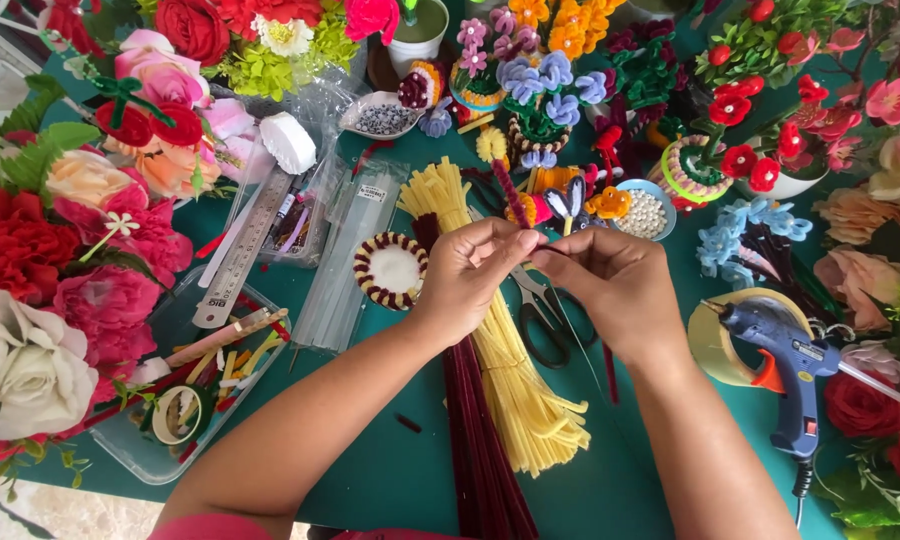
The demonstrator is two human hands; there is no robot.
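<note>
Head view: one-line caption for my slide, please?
Left hand and right hand pinch a dark red pipe cleaner above yellow pipe cleaners and scissors.

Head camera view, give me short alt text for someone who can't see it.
Two bare hands, the left hand and right hand, meet fingertip to fingertip over bundles of yellow pipe cleaners and maroon pipe cleaners on a green table, beside black scissors and a blue glue gun.

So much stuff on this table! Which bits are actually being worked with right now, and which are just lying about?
In hand:
left hand
right hand
dark red pipe cleaner pinched between both

Lying about:
scissors
yellow pipe cleaner bundle
blue glue gun
metal ruler
bowl of white beads
</note>
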